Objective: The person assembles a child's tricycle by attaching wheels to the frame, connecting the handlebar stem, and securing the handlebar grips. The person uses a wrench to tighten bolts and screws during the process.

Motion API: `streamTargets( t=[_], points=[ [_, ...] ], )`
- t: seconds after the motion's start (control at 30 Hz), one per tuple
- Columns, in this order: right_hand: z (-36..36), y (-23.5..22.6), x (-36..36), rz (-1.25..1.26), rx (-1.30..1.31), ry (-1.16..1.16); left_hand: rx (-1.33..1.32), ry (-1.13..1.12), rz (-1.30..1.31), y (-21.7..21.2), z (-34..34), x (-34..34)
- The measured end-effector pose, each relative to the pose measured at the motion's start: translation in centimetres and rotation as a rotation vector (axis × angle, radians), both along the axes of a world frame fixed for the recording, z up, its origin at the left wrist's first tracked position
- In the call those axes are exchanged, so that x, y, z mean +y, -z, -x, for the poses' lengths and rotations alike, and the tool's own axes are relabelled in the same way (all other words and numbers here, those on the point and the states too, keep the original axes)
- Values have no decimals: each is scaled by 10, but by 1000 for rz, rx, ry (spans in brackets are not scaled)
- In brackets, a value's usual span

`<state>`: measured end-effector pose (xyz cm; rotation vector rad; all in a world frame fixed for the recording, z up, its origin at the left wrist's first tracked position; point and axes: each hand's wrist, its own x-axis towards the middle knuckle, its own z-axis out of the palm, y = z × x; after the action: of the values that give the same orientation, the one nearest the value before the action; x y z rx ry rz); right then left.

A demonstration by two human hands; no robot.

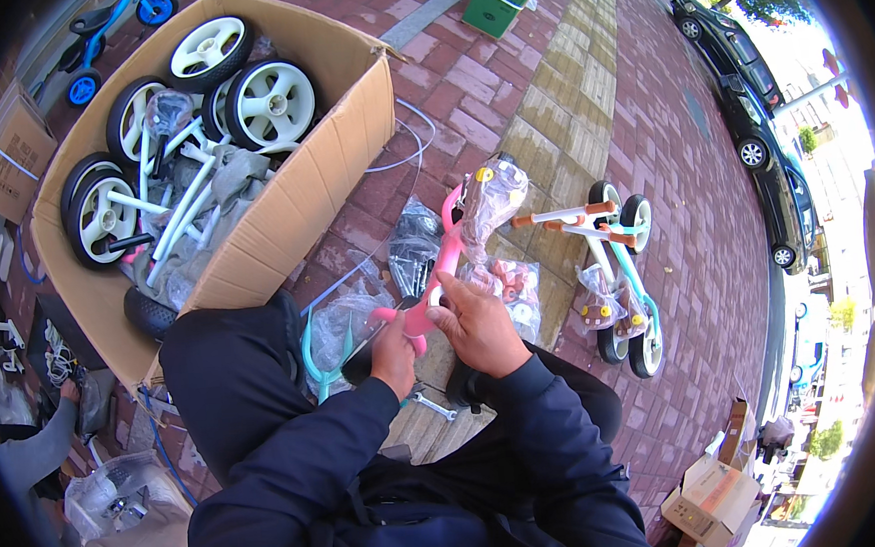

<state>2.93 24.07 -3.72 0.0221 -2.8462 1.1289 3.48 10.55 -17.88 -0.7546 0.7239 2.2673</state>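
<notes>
Pink frame gripped between two bare hands, loose parts close by

Head view, looking down. The pink frame (pixel 450 253) of a small bike lies before the person's knees, its lower end between the hands. Left hand (pixel 394 356): fingers curled together, pinching the lower left end of the frame; whether a tool shares this grip cannot be told. Right hand (pixel 483 326): thumb and bent forefinger pressed about the frame, the remaining fingers folded and partly hidden.

Likely faults and causes: the wrapped bundle (pixel 494 205) at the upper end of the frame could make it top-heavy, so that an uneven push might twist it out of the grip. The bag of dark parts (pixel 415 250), just left of the frame, could be dragged and spill small pieces if the plastic catches. The mint tube (pixel 319 359), farther left and below, might scratch the pink paint if rubbed. The wrench (pixel 433 406), below the frame, could be kicked aside by a shifting foot. The two small bikes (pixel 630 280), right of the frame, could be knocked should it swing that way
</notes>
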Motion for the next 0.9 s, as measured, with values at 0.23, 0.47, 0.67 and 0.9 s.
streamTargets(
  t=[0.23, 0.47, 0.67, 0.9],
  points=[
    [1, -33, 10, -37, -208, -117, 2, 38, -32, 4, -1, 1],
    [2, -42, 18, -138, -263, -173, -1, 134, -34, 11, -5, 2],
    [-3, -27, 8, -257, -339, 37, 83, 193, 61, 18, -3, 3],
    [-4, -14, 12, 29, -267, 201, 84, 210, 51, 23, 0, 6]
  ],
)
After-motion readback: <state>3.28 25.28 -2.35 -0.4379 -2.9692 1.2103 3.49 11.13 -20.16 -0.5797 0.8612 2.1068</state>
